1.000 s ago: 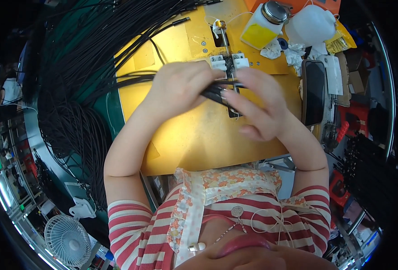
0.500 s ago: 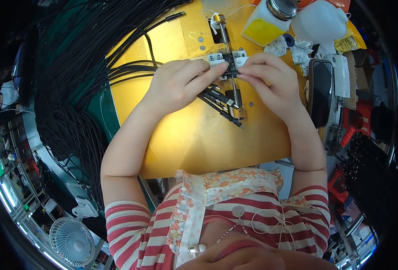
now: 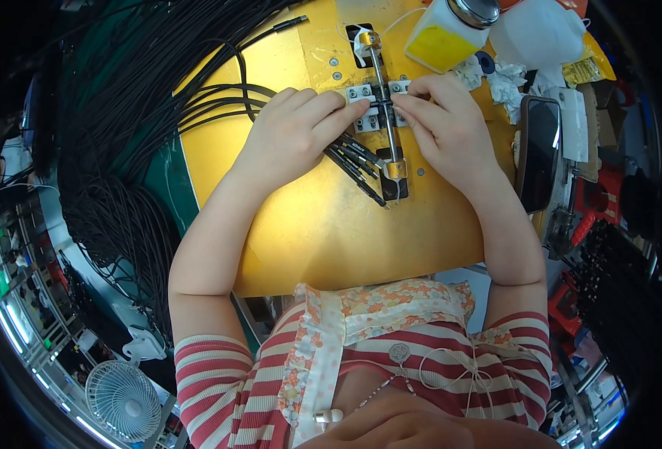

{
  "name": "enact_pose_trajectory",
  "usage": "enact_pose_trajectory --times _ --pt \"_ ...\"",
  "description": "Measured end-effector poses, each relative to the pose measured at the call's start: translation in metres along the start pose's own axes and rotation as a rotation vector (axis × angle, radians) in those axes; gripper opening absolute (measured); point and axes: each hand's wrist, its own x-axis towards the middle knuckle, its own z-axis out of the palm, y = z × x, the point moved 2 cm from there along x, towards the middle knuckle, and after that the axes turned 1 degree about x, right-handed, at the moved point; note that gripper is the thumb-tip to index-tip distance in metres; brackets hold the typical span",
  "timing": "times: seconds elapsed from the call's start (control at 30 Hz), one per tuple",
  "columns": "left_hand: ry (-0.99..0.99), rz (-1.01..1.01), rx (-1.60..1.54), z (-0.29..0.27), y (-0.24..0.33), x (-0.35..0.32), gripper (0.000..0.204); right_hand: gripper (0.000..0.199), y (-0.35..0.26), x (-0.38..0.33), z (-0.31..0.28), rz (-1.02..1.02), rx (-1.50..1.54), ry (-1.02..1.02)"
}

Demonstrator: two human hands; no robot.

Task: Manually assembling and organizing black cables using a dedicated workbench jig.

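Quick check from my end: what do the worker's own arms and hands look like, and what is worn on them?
Both the left hand and the right hand are bare: no gloves, and no rings, watch or wristband that I can make out. The forearms are uncovered down to the elbows. Short sleeves with red and white stripes end at the upper arms, and a floral trimmed garment front lies over the striped top.

— what's off past the fingers on the left?
— a green mat (image 3: 168, 179) under the yellow worktop (image 3: 331, 232), heaps of black cable (image 3: 99, 150).
— and lower down?
— a small white fan (image 3: 125, 400), bright shelving (image 3: 16, 299).
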Motion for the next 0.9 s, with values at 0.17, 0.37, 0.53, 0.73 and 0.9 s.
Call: enact_pose_trajectory --times 0.17,0.37,0.53,0.73,0.9 --pt "-0.023 -0.022 -0.019 0.0010 0.0010 0.0011 0.050 0.017 -0.0043 -0.0013 -0.0022 -0.042 -0.099 -0.058" --pt "-0.006 0.015 0.013 0.0017 -0.0010 -0.0006 0.044 0.016 -0.0071 -0.0014 -0.0039 -0.058 -0.129 -0.066" --pt "-0.002 0.023 0.013 0.0018 -0.0020 0.0001 0.045 0.017 -0.0054 -0.0031 -0.0045 -0.076 -0.149 -0.065" --pt "0.028 0.028 0.006 0.0027 -0.0018 -0.0032 0.044 0.017 -0.0050 -0.0035 -0.0033 -0.123 -0.113 -0.050" --pt "0.033 -0.017 -0.029 0.0024 -0.0008 -0.0039 0.042 0.016 -0.0030 -0.0053 -0.0023 -0.136 -0.096 -0.046"
